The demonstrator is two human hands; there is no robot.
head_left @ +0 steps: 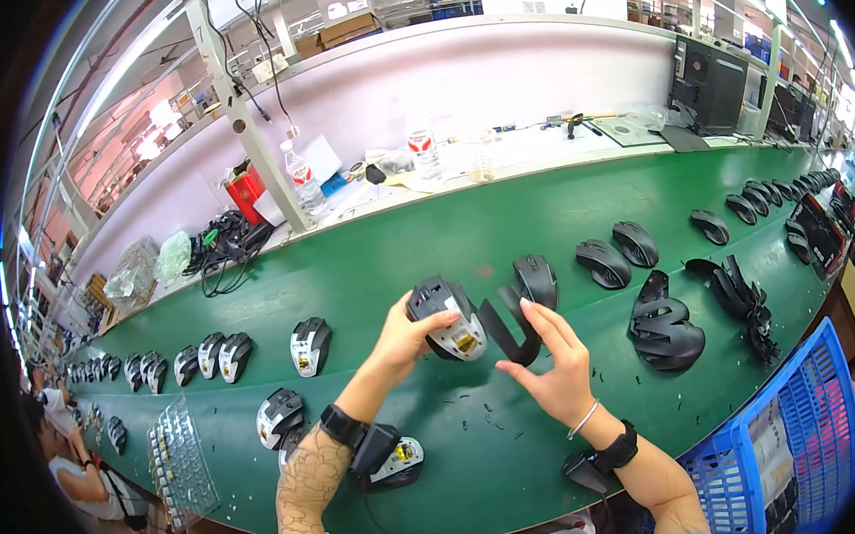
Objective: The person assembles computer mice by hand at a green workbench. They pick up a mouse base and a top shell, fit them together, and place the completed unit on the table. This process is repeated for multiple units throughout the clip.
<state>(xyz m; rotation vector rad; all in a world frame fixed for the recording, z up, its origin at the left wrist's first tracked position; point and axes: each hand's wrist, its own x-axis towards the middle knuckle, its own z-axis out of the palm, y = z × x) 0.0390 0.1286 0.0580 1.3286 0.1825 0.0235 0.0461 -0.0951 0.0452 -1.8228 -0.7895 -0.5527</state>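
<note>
My left hand (pixel 400 344) is closed round a partly assembled computer mouse (pixel 462 339), raised over the green bench with its grey-white end and a yellow patch showing. Close to its right, a curved black mouse shell (pixel 496 323) sits between the thumb and fingers of my right hand (pixel 560 368). Shell and mouse look slightly apart. Just behind the shell lies a black mouse (pixel 535 277). Below my left wrist another opened mouse (pixel 401 459) is partly hidden by the wrist device. More opened mice (pixel 281 415) lie left of my forearm.
Rows of mice (pixel 234 354) run along the green bench (pixel 379 255) to both sides. Black shells (pixel 663 327) are piled at right, near a blue basket (pixel 822 411). A clear tray of small parts (pixel 182 464) lies at left. Bottles (pixel 422 151) stand on the back shelf. A co-worker (pixel 80 469) sits far left.
</note>
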